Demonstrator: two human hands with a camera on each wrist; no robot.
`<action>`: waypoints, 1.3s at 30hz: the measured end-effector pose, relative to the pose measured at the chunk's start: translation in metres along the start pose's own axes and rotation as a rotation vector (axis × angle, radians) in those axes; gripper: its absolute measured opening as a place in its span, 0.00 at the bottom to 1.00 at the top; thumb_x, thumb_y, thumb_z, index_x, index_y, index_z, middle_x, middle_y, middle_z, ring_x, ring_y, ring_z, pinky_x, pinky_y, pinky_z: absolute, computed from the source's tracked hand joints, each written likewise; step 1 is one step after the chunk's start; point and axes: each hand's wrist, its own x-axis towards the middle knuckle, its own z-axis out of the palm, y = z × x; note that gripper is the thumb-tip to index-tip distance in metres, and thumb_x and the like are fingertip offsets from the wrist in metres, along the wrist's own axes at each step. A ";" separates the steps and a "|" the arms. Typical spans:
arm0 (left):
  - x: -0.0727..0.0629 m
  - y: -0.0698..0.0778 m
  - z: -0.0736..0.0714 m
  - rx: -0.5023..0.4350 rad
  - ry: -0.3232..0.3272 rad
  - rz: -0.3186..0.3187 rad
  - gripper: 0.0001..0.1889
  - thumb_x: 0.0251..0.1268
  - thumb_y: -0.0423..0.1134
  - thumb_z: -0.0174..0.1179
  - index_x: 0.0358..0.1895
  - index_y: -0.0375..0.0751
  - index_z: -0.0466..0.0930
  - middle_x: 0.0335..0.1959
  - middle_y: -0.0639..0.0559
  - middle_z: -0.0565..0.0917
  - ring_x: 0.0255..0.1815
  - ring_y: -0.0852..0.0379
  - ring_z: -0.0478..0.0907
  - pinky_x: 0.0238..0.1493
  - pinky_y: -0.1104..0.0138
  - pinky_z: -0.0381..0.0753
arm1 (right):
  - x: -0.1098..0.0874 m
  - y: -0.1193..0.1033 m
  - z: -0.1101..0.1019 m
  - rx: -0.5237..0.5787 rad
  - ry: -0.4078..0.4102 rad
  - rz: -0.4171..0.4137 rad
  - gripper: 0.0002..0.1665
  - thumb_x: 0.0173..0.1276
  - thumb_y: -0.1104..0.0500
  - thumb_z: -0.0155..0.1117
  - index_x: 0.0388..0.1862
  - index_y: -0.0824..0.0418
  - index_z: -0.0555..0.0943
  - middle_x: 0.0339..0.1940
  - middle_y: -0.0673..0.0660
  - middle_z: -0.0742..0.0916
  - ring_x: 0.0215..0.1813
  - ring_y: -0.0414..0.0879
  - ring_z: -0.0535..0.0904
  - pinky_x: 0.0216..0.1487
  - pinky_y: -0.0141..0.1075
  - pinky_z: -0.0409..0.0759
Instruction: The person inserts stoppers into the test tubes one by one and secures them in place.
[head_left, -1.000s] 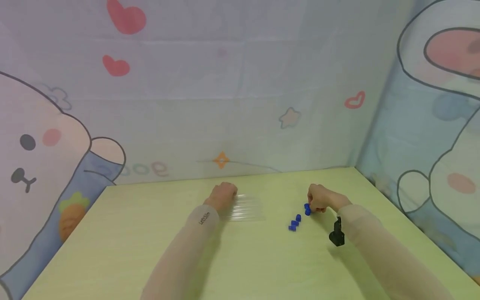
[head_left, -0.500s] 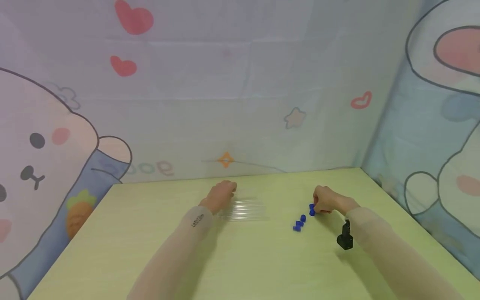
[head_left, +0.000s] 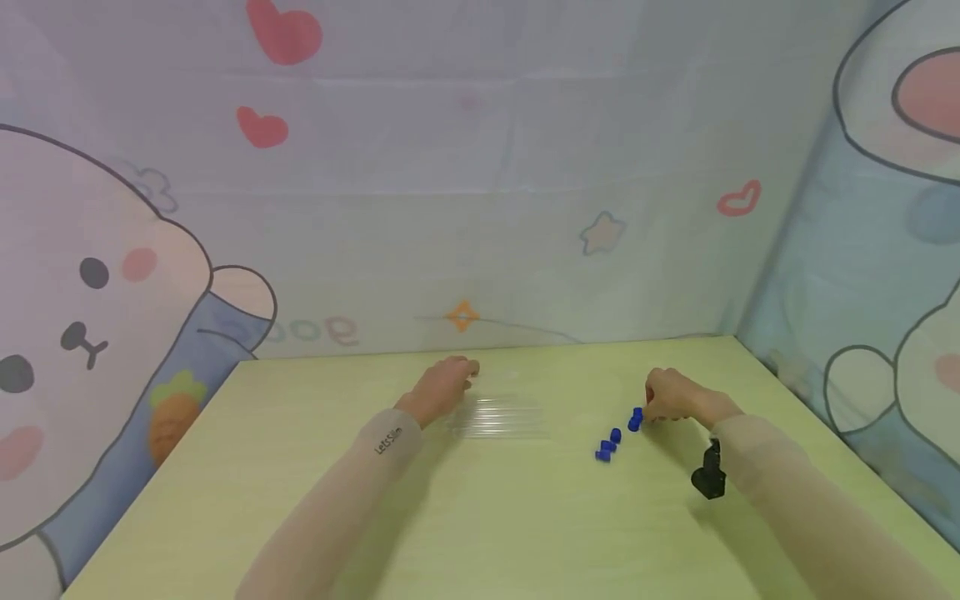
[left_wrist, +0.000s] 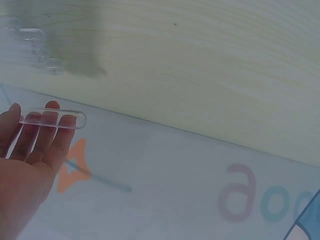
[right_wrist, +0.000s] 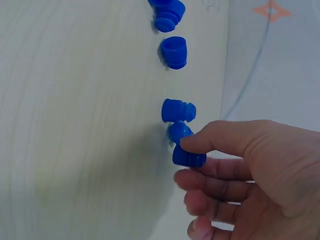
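In the left wrist view, my left hand [left_wrist: 35,167] holds a clear round-bottomed test tube [left_wrist: 79,120] across its fingers, the thumb at the left end. The head view places this hand just beyond the left end of several clear test tubes [head_left: 501,418] lying side by side. My right hand [right_wrist: 265,165] pinches a blue stopper [right_wrist: 186,156] between thumb and forefinger. Close by lie two more blue stoppers [right_wrist: 172,110], one partly behind the thumb. Several others form a small group [head_left: 607,447] nearer the front.
The pale yellow table [head_left: 480,517] ends at a printed cloth backdrop [head_left: 420,217]. A second cloth panel [head_left: 900,275] stands along the right side. A black wrist camera [head_left: 709,475] hangs below the right sleeve.
The head view has swung a little left, so the scene shifts right. My left hand has drawn slightly up and left from the tubes; my right hand has edged away from the stoppers.
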 end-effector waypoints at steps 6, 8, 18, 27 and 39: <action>-0.003 0.002 -0.004 0.018 -0.016 -0.037 0.18 0.65 0.27 0.57 0.58 0.38 0.77 0.54 0.42 0.82 0.55 0.46 0.79 0.57 0.58 0.80 | -0.002 0.002 -0.010 0.008 0.123 -0.021 0.06 0.58 0.64 0.62 0.25 0.66 0.81 0.18 0.59 0.83 0.16 0.41 0.70 0.19 0.30 0.69; -0.003 0.001 -0.004 0.018 -0.016 -0.037 0.18 0.66 0.27 0.56 0.58 0.38 0.77 0.54 0.43 0.82 0.54 0.46 0.80 0.56 0.58 0.80 | -0.002 0.000 -0.011 0.003 0.186 -0.051 0.06 0.58 0.64 0.63 0.26 0.67 0.80 0.19 0.58 0.82 0.18 0.42 0.69 0.22 0.31 0.68; -0.005 0.001 -0.003 0.023 0.008 -0.004 0.17 0.65 0.27 0.58 0.57 0.37 0.78 0.53 0.42 0.82 0.54 0.46 0.80 0.55 0.59 0.81 | 0.006 -0.008 -0.016 0.016 0.327 -0.139 0.11 0.65 0.66 0.52 0.35 0.71 0.81 0.26 0.61 0.83 0.24 0.45 0.71 0.31 0.39 0.73; -0.007 0.004 -0.006 0.022 0.002 -0.006 0.17 0.66 0.28 0.57 0.57 0.38 0.78 0.53 0.42 0.82 0.54 0.45 0.80 0.54 0.58 0.81 | 0.008 -0.024 -0.021 0.065 0.360 -0.225 0.15 0.71 0.65 0.49 0.45 0.72 0.82 0.42 0.69 0.86 0.37 0.54 0.83 0.40 0.47 0.81; -0.006 0.007 -0.008 0.010 -0.017 -0.013 0.17 0.67 0.28 0.55 0.58 0.39 0.77 0.55 0.43 0.81 0.56 0.46 0.79 0.56 0.59 0.80 | 0.011 -0.047 -0.021 0.176 0.296 -0.203 0.10 0.72 0.64 0.54 0.42 0.72 0.79 0.31 0.64 0.86 0.25 0.43 0.79 0.27 0.33 0.78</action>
